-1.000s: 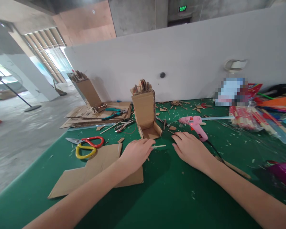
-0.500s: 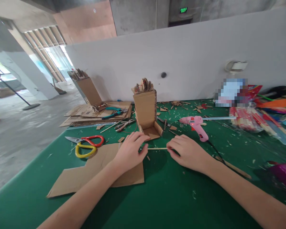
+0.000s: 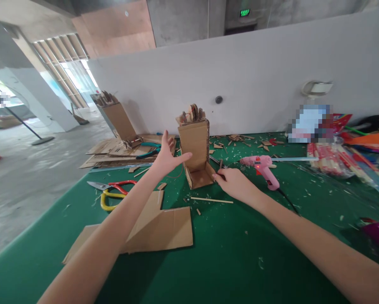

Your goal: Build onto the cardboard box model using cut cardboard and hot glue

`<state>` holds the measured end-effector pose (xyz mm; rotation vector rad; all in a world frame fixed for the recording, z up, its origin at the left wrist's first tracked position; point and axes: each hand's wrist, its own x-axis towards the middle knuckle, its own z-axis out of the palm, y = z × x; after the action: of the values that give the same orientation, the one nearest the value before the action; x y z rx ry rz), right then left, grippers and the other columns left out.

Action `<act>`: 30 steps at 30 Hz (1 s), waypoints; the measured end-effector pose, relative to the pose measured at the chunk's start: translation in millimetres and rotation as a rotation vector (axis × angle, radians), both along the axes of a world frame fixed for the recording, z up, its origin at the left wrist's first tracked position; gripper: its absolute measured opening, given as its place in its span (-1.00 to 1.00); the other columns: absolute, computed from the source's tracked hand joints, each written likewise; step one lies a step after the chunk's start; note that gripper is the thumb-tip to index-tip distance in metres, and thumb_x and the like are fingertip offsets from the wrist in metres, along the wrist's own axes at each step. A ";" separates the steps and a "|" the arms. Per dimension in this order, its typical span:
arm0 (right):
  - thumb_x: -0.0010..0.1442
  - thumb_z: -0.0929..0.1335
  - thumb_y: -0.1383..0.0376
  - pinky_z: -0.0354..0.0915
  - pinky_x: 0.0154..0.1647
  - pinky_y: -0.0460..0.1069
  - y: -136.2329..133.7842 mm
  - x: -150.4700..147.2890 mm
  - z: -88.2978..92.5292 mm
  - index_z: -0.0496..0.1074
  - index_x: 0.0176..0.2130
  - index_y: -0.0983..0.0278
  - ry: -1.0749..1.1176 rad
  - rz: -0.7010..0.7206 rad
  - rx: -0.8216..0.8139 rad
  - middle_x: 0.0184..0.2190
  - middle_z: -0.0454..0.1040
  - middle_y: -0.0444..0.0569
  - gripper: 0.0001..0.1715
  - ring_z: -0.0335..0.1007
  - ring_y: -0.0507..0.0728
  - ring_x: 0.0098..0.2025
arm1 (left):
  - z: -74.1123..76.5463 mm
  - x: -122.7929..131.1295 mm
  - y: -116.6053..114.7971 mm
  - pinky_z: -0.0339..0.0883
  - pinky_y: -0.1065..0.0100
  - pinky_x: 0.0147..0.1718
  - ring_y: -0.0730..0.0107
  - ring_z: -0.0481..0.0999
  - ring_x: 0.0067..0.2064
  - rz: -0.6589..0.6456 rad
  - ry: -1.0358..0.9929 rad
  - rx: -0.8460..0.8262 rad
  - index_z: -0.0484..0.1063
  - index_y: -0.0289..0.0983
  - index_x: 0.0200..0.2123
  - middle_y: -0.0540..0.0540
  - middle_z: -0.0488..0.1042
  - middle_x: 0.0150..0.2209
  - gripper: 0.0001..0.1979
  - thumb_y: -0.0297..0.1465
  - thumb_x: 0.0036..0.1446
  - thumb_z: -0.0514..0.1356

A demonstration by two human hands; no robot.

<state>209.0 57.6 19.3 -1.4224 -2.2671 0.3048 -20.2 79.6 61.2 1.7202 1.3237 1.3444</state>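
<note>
A cardboard model (image 3: 194,145) stands upright on the green table, with a tall back panel, a shallow tray-like base and cut cardboard fingers on top. To its left, my left hand (image 3: 169,157) is open, thumb and fingers spread apart, holding nothing. My right hand (image 3: 232,181) is closed at the right side of the base, thumb and fingertips pinching its low side wall. A thin wooden stick (image 3: 211,200) lies loose on the table in front of the model. Below my left forearm rests a cut cardboard sheet (image 3: 173,230), partly hidden by the arm.
Scissors (image 3: 112,198) with red and yellow handles lie at left. Teal-handled pliers (image 3: 148,150) rest on stacked cardboard (image 3: 94,158) beside a second cardboard model (image 3: 118,120). A pink glue gun (image 3: 263,169) with its cord lies right. Bagged sticks (image 3: 327,158) are farther right.
Both hands have let go of the wooden stick, which now lies on the table. My left hand has moved forward and opened; my right hand has moved forward to the model's base.
</note>
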 end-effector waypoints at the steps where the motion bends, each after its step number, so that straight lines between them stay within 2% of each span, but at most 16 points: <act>1: 0.28 0.18 0.22 0.15 -0.49 -0.04 -0.4 -2.2 0.5 0.42 -0.49 0.28 -0.003 0.001 -0.004 -0.52 0.50 0.03 -0.59 0.41 0.11 -0.47 | -0.2 0.4 4.0 0.07 -0.04 0.19 -0.02 0.03 0.32 -0.043 -0.017 -0.009 -0.43 -0.23 0.32 -0.40 -0.08 0.32 0.16 -0.30 -0.11 0.36; 3: 0.28 0.17 0.22 0.12 -0.49 -0.04 -2.7 -5.8 1.5 0.41 -0.51 0.28 -0.014 0.003 -0.010 -0.54 0.49 0.02 -0.57 0.39 0.10 -0.49 | -2.7 1.0 9.1 0.13 0.00 0.17 0.04 0.18 0.26 -0.108 -0.017 -0.003 -0.31 -0.26 0.31 -0.36 0.10 0.26 0.08 -0.35 -0.11 0.35; 5: 0.28 0.17 0.22 0.09 -0.51 -0.04 -5.2 -8.7 2.3 0.40 -0.53 0.28 -0.027 0.003 -0.015 -0.56 0.47 0.00 -0.57 0.37 0.09 -0.51 | -6.1 1.7 11.6 0.18 0.05 0.15 0.10 0.30 0.18 -0.128 0.029 0.029 -0.04 -0.32 0.25 -0.32 0.24 0.20 -0.12 -0.39 -0.09 0.33; 7: 0.28 0.18 0.22 0.06 -0.52 -0.04 -6.8 -11.3 2.7 0.40 -0.52 0.28 -0.041 -0.006 -0.016 -0.57 0.47 0.00 -0.57 0.36 0.09 -0.51 | -8.8 2.7 12.4 0.24 0.10 0.12 0.13 0.38 0.11 -0.104 0.097 0.057 0.18 -0.36 0.13 -0.28 0.32 0.15 -0.34 -0.40 -0.07 0.29; 9: 0.29 0.17 0.22 0.07 -0.51 -0.04 -7.4 -13.6 2.2 0.41 -0.51 0.29 -0.056 -0.015 -0.013 -0.56 0.47 0.01 -0.57 0.36 0.09 -0.51 | -10.1 4.1 12.4 0.30 0.12 0.06 0.16 0.45 0.04 -0.045 0.146 0.067 0.27 -0.35 0.03 -0.25 0.38 0.10 -0.48 -0.39 -0.03 0.26; 14: 0.31 0.14 0.21 0.14 -0.43 -0.03 -5.6 -17.5 -3.1 0.42 -0.46 0.30 -0.090 -0.026 0.009 -0.51 0.49 0.05 -0.55 0.39 0.11 -0.47 | -10.6 8.9 9.1 0.38 0.17 -0.04 0.21 0.51 -0.08 0.076 0.207 0.113 0.33 -0.34 -0.03 -0.19 0.46 0.01 -0.58 -0.38 0.01 0.24; 20: 0.32 0.14 0.21 0.19 -0.39 -0.03 -4.3 -19.6 -7.6 0.44 -0.42 0.30 -0.120 -0.027 0.010 -0.50 0.50 0.04 -0.56 0.42 0.11 -0.46 | -13.7 11.6 7.2 0.39 0.24 -0.03 0.29 0.50 -0.07 0.074 0.217 0.217 0.34 -0.34 -0.05 -0.18 0.48 -0.03 -0.62 -0.40 0.02 0.22; 30: 0.32 0.16 0.24 0.20 -0.42 -0.04 -6.9 -22.5 -9.4 0.44 -0.35 0.33 -0.158 -0.035 0.012 -0.45 0.52 0.09 -0.63 0.47 0.15 -0.41 | -15.6 11.8 4.7 0.40 0.22 -0.07 0.26 0.53 -0.10 0.098 0.224 0.166 0.33 -0.29 -0.03 -0.15 0.48 -0.01 -0.61 -0.36 0.03 0.22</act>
<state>186.5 50.7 9.9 -1.5268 -2.3607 0.1734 -8.5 84.3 45.6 1.9889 1.4714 1.3808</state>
